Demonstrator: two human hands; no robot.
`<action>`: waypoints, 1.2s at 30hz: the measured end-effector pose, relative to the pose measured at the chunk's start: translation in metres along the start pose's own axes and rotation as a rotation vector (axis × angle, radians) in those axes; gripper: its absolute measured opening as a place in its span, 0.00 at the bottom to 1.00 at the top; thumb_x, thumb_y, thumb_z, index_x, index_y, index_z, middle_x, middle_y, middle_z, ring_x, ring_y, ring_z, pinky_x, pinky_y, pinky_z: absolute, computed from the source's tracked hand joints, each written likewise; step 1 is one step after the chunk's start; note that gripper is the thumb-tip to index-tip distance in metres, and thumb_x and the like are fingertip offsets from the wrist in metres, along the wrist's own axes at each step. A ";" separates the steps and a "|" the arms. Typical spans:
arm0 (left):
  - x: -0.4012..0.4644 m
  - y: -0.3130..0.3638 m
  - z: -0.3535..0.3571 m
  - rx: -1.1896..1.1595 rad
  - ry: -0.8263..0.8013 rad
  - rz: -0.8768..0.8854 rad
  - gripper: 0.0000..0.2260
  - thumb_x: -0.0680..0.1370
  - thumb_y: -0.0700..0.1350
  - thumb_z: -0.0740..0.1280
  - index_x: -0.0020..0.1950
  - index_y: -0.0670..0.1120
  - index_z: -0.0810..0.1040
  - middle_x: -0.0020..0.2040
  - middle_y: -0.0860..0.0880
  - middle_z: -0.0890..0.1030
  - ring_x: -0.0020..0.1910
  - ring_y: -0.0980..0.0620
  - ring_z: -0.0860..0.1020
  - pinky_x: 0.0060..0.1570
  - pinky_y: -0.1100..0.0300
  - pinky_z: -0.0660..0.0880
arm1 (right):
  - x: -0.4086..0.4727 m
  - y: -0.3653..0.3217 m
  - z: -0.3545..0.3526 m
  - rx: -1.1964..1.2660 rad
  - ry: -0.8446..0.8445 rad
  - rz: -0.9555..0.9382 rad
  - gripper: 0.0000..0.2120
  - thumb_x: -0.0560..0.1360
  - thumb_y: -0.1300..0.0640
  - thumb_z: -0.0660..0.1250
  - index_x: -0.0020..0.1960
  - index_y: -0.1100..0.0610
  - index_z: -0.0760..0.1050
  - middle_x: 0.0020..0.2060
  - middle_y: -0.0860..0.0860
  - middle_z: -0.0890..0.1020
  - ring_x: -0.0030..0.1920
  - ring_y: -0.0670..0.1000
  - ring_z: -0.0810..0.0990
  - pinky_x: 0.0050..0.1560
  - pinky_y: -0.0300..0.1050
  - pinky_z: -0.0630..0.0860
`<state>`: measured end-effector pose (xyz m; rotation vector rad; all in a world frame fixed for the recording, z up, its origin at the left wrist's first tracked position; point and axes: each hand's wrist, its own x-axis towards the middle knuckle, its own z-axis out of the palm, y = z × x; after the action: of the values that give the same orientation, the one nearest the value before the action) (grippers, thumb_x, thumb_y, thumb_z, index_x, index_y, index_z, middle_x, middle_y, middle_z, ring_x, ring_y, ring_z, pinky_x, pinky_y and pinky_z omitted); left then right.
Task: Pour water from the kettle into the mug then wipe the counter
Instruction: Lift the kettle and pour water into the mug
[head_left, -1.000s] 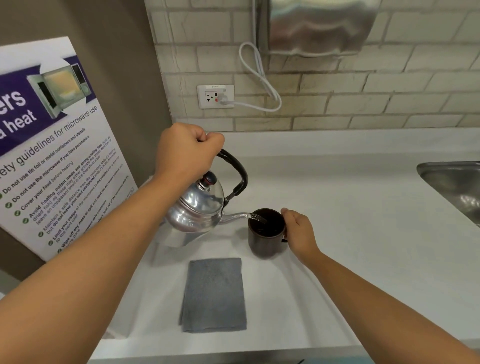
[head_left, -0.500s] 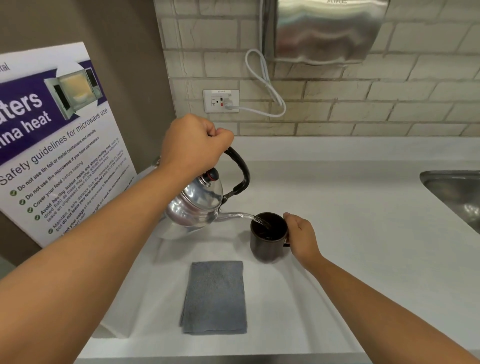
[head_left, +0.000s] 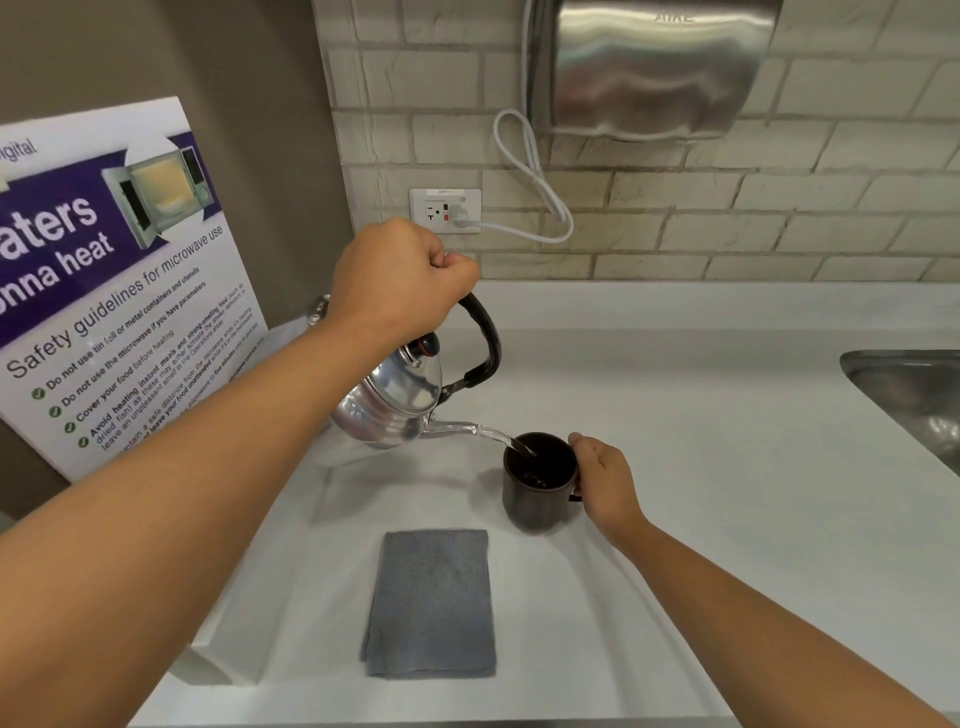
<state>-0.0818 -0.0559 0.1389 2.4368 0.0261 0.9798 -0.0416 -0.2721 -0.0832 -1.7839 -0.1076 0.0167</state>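
The left hand (head_left: 400, 280) was closed in a fist, its grip wrapped tight around the black handle (head_left: 480, 343) of the metal kettle (head_left: 389, 405), which hung tilted above the tabletop (head_left: 727, 467) with its spout toward the mug. A thin stream of water (head_left: 498, 439) ran into the dark mug (head_left: 537, 483), which stood on the tabletop. The right hand (head_left: 605, 480) held the mug by its side, fingers curled around it near the handle. The kettle looked rigid, smooth and rather heavy with water, so the handle seemed the safe place to hold. In front lay a folded grey cloth (head_left: 431, 603), soft and light, easy to take from any edge.
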 end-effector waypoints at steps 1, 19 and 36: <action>0.001 0.001 -0.001 0.006 -0.002 0.005 0.15 0.69 0.45 0.64 0.27 0.36 0.71 0.22 0.46 0.63 0.25 0.50 0.61 0.28 0.59 0.67 | 0.000 0.000 0.000 0.003 -0.001 0.000 0.19 0.78 0.53 0.57 0.29 0.56 0.61 0.25 0.51 0.66 0.30 0.51 0.66 0.35 0.48 0.65; -0.005 -0.007 0.002 -0.078 0.012 0.022 0.17 0.68 0.42 0.64 0.22 0.42 0.63 0.20 0.50 0.59 0.23 0.53 0.59 0.29 0.60 0.64 | -0.001 -0.002 0.000 -0.004 0.007 0.009 0.19 0.78 0.53 0.57 0.30 0.57 0.61 0.27 0.55 0.67 0.31 0.52 0.66 0.36 0.49 0.65; -0.018 -0.038 0.017 -0.536 0.128 -0.462 0.19 0.69 0.44 0.66 0.21 0.48 0.61 0.18 0.56 0.55 0.20 0.57 0.54 0.21 0.67 0.56 | -0.001 -0.002 -0.002 -0.017 -0.018 0.021 0.20 0.80 0.50 0.56 0.33 0.58 0.65 0.30 0.56 0.69 0.33 0.53 0.69 0.39 0.49 0.68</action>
<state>-0.0779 -0.0339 0.0993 1.7681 0.3149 0.8003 -0.0429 -0.2738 -0.0805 -1.8023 -0.1021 0.0469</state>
